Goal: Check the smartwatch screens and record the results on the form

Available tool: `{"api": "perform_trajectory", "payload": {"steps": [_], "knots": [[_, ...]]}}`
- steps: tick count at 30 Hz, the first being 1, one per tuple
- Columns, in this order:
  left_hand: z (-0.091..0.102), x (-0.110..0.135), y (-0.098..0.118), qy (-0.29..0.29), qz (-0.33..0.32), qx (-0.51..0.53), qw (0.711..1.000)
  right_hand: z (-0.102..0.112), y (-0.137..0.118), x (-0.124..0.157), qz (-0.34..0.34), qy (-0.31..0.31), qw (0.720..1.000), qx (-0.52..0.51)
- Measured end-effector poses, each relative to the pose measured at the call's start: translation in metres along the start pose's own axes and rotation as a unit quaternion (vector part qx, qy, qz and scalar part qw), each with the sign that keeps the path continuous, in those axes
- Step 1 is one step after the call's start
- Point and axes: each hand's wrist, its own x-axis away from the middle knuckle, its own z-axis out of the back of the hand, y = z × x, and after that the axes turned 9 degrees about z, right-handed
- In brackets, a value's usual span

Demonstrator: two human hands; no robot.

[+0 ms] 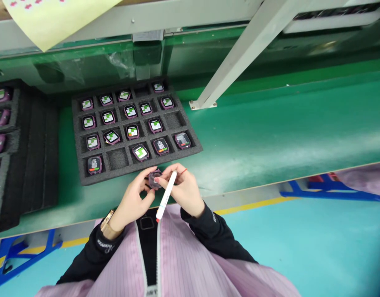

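My left hand (pixel 139 194) grips the side of a purple smartwatch body (pixel 155 180) between thumb and fingers, just in front of the foam tray. My right hand (pixel 182 185) holds a white marker pen (pixel 167 196) with a red tip, pointing down toward my jacket. With its thumb and fingers that same hand also touches the face of the watch. The black foam tray (pixel 118 174) beyond my hands holds several purple watches in compartments. Most show green and white screens, like the watch (pixel 141 152); a few, such as the watch (pixel 161 146), show dark screens with text.
At the left a stack of black foam trays (pixel 38 165) stands on the green bench (pixel 270 132), with more watches in its top tray. A grey metal post (pixel 233 57) is bolted behind, right of the near tray. Yellow paper (pixel 60 20) hangs at the upper left.
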Motion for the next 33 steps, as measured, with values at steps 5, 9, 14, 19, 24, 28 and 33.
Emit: {"api": "perform_trajectory", "payload": {"steps": [5, 9, 14, 19, 24, 28, 33], "knots": [[-0.0009, 0.0005, 0.0029, 0.005, 0.004, 0.010, 1.000, -0.0002, 0.0020, 0.0000, 0.019, 0.006, 1.000, 0.018], [-0.0010, 0.0009, 0.0049, 0.011, 0.005, 0.005, 1.000, -0.0008, 0.0021, 0.0001, 0.024, 0.005, 0.999, 0.024], [-0.0020, 0.0008, 0.0052, 0.017, 0.010, 0.003, 1.000, -0.0005, -0.0005, -0.0005, 0.014, -0.002, 1.000, 0.006], [-0.0038, 0.0000, 0.0041, 0.024, 0.015, 0.001, 1.000, -0.0001, -0.0003, -0.0008, 0.019, -0.003, 1.000, 0.009], [-0.0043, -0.0014, -0.0001, 0.028, 0.015, 0.004, 1.000, -0.0010, 0.0027, 0.0008, 0.016, -0.003, 1.000, 0.020], [-0.0053, -0.0019, -0.0010, 0.030, 0.025, 0.045, 0.998, -0.0003, 0.0035, -0.0006, 0.032, -0.001, 0.998, 0.060], [-0.0055, -0.0012, 0.0001, 0.035, 0.016, 0.087, 0.995, 0.0040, 0.0052, -0.0030, 0.054, -0.021, 0.992, 0.109]]}}
